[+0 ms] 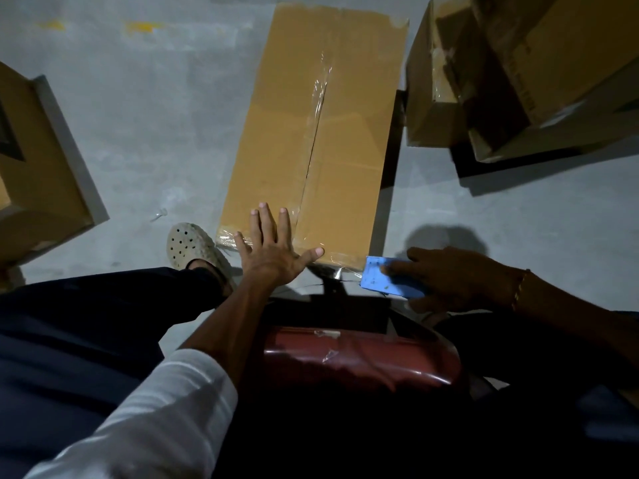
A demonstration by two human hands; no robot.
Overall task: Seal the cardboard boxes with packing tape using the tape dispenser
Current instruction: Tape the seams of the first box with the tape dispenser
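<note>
Down on the grey concrete floor [145, 108], a long cardboard box [287, 133] lying flat, flaps closed, centre seam running lengthwise. Clear packing tape [321, 88] glinting along the far part of that seam and wrapped over the near edge and corners. Left hand [273, 247] laid flat on the box's near end, fingers straight and spread, thumb stretched out along the near edge, gripping nothing, just left of the seam. White sleeve [166, 409] pushed back on that forearm. Right hand [449, 274] in shadow beside the box's near right corner, fingers curled over a blue tape dispenser [387, 278] and holding it; dispenser just off the corner, low near the floor, whether touching the box not clear. Thin strand of tape seemingly trailing from the near edge toward the dispenser. Gold bracelet [518, 288] on the right wrist. Dark red seat [359, 357] directly below, between the knees, with scraps of tape stuck on it. Cream perforated clog [193, 247] planted just left of the box's near left corner, dark trouser leg [103, 305] above it. More cardboard boxes [511, 74] stacked at upper right, tilted and partly taped, well apart from another carton [38, 160] at the left edge. Small clear scrap [158, 214] on the floor near the clog.
</note>
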